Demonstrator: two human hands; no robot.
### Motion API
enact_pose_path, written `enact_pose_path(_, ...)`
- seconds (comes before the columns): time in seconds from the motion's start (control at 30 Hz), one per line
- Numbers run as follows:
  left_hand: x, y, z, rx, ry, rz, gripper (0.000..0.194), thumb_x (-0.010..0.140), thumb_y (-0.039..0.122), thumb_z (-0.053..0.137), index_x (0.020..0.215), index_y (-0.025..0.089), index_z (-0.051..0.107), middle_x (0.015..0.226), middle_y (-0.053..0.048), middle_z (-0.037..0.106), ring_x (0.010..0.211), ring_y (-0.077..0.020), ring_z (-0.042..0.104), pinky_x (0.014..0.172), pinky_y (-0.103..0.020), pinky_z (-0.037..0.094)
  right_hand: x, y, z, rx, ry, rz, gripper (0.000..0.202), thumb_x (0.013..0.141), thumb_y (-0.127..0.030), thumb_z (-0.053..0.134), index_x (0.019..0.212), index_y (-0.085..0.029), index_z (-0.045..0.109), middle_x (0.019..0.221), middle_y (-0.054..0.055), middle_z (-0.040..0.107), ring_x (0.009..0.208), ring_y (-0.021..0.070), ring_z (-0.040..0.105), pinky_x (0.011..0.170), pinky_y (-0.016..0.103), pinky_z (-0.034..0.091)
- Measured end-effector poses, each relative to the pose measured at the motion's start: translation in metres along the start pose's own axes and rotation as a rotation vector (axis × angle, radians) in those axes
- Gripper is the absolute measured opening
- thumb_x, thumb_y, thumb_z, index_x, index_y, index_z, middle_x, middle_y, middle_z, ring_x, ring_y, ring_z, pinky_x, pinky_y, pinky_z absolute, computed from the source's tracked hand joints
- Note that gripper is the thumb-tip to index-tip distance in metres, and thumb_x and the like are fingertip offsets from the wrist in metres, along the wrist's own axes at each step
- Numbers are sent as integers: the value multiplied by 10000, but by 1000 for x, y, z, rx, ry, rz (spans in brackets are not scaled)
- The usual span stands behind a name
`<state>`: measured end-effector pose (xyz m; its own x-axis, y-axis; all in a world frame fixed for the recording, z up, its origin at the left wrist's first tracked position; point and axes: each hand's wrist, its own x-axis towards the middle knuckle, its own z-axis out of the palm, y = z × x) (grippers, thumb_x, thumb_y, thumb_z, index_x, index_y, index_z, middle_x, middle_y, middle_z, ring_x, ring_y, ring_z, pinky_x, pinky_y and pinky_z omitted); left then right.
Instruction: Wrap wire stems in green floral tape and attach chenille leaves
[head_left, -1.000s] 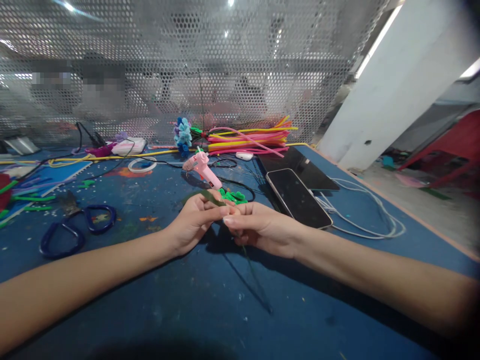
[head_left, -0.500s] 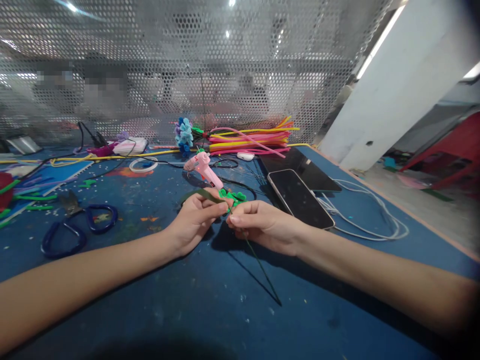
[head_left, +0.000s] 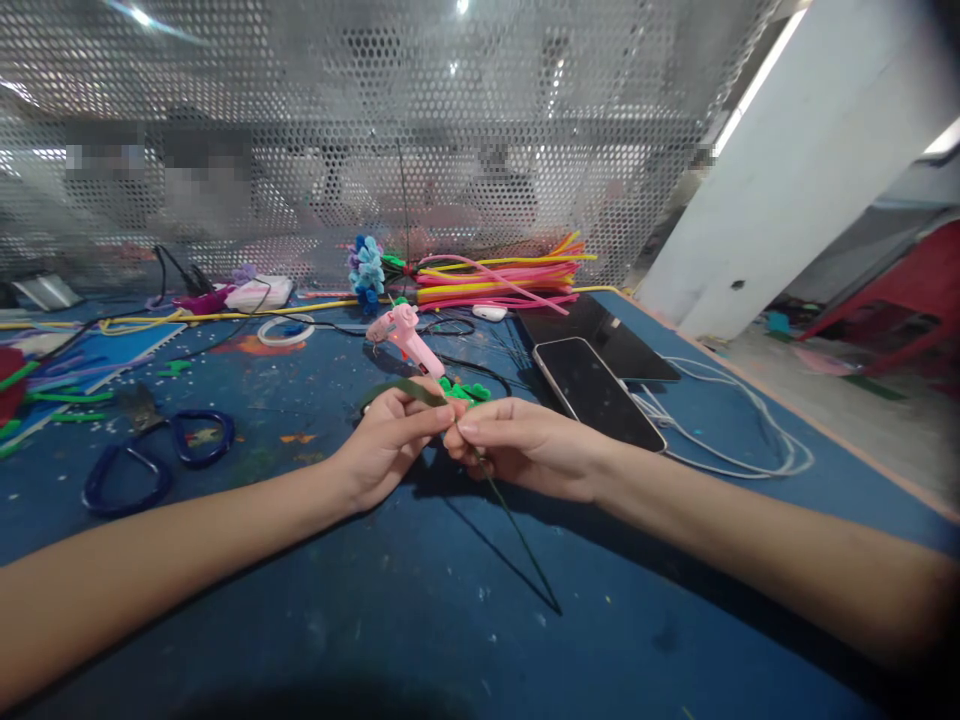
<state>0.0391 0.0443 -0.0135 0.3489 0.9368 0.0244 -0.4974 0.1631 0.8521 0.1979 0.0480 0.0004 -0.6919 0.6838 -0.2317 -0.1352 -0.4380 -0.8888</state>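
Observation:
Both hands meet at the middle of the blue table, fingertips nearly touching. My left hand (head_left: 394,440) is closed, pinching a strip of dark green tape (head_left: 420,390) that curves back over its fingers. My right hand (head_left: 529,445) is closed on a thin green wire stem (head_left: 517,535), whose lower end slants down toward me. Just beyond the fingertips are bright green fuzzy pieces (head_left: 469,391), partly covered by the hands; whether they join the stem I cannot tell. A pink glue gun (head_left: 409,338) lies right behind my left hand.
Blue-handled pliers (head_left: 154,450) lie at left. On the right are a phone (head_left: 596,392), a dark tablet (head_left: 611,340) and a white cable (head_left: 757,400). Behind lie blue fuzzy flowers (head_left: 366,265) and a bundle of coloured pipe cleaners (head_left: 502,278), before a perforated metal screen (head_left: 300,190).
My right hand has shifted slightly left, closer to the left fingertips, and covers more of the green fuzzy pieces. My left hand has barely moved.

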Motion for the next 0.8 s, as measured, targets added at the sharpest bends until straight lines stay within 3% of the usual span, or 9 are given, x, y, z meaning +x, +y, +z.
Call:
enact_pose_path(0.17, 0, 1, 2, 43, -33, 24, 169, 524, 231, 802, 636, 180, 687, 616, 28, 653, 646, -90, 576, 652, -198, 452, 2, 5, 4, 30, 102, -27, 300, 443, -302, 826, 470, -144, 573, 517, -56, 499, 493, 34, 375, 496, 198, 258)
enact_pose_path(0.3, -1, 2, 2, 102, -59, 12, 195, 531, 307, 797, 611, 162, 693, 618, 1, 645, 633, -105, 560, 637, -214, 446, 0, 6, 6, -11, 49, -59, 348, 488, -292, 814, 451, -143, 502, 486, -73, 422, 471, 35, 335, 477, 208, 221)
enact_pose_path(0.53, -1, 2, 3, 74, -105, -66, 255, 567, 336, 773, 724, 147, 700, 509, 18, 564, 532, -113, 539, 556, -240, 445, -4, -4, 1, -12, -79, 8, 291, 618, -395, 731, 765, -147, 687, 727, -2, 581, 627, 66, 456, 564, 212, 324)
enact_pose_path(0.67, -1, 2, 3, 65, -43, -36, 231, 506, 305, 805, 633, 150, 691, 696, -17, 655, 640, -112, 563, 612, -224, 443, -1, -3, 2, -37, -46, -31, 228, 543, -340, 780, 613, -150, 675, 647, -17, 584, 572, 53, 431, 533, 209, 294)
enact_pose_path(0.8, -1, 1, 2, 47, -18, 2, 215, 510, 300, 805, 648, 173, 701, 685, 6, 656, 654, -94, 553, 682, -217, 444, 3, 3, 6, -7, 64, -64, 255, 460, -299, 818, 505, -157, 611, 535, -50, 520, 510, 43, 388, 510, 207, 269)
